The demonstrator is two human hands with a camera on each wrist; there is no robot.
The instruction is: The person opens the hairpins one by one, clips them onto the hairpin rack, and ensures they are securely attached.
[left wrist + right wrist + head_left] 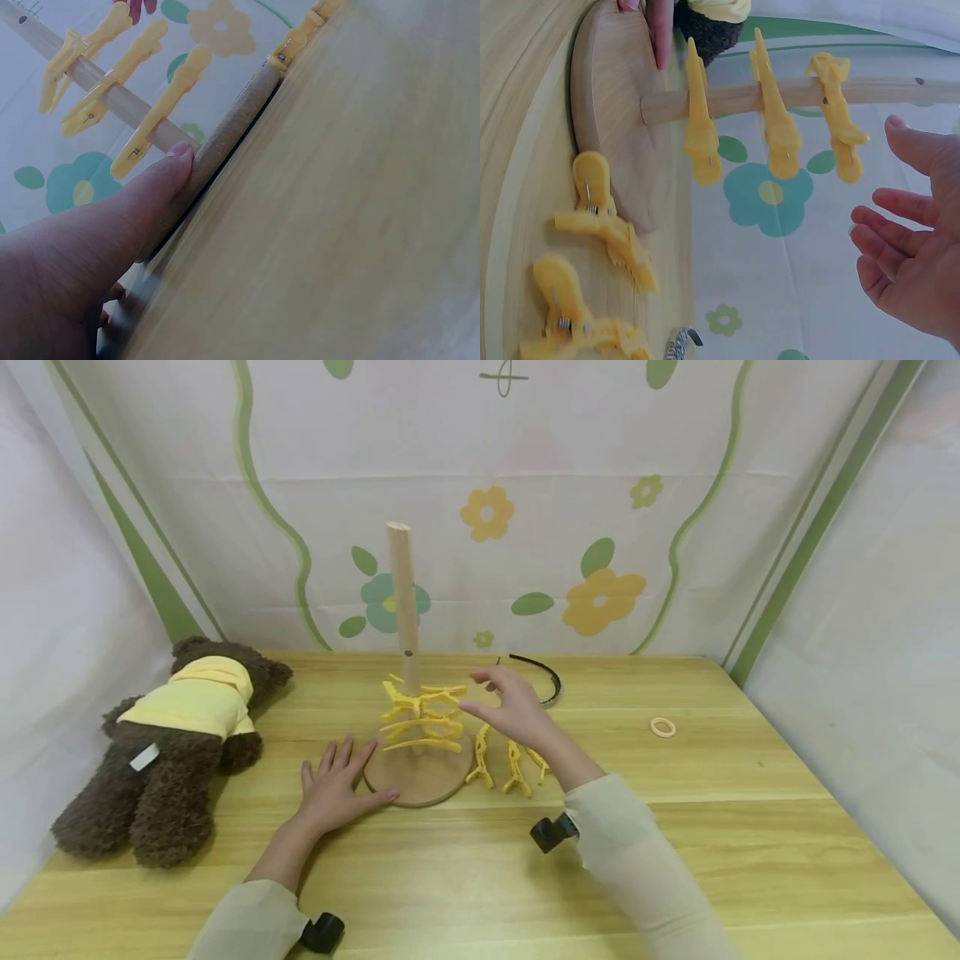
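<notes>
A wooden post [405, 602] rises from a round wooden base [420, 783]. Three yellow hair clips are clamped across its lower part, the uppermost hair clip [836, 112] turned differently from the two below. My left hand [332, 789] rests at the base's left edge with fingers spread and thumb [161, 176] touching the rim. To the right of the uppermost clip is my right hand [516, 703], its thumb and fingers apart and nothing between them; the right wrist view shows a gap to the clip. Loose yellow hair clips [516, 768] lie right of the base, partly behind my right forearm.
A brown teddy bear [187, 706] in a yellow top lies face down at the left. Behind my right hand is a dark headband [557, 681]. A small pale ring [663, 727] lies farther right. Fabric walls [420, 443] enclose the table's back and sides.
</notes>
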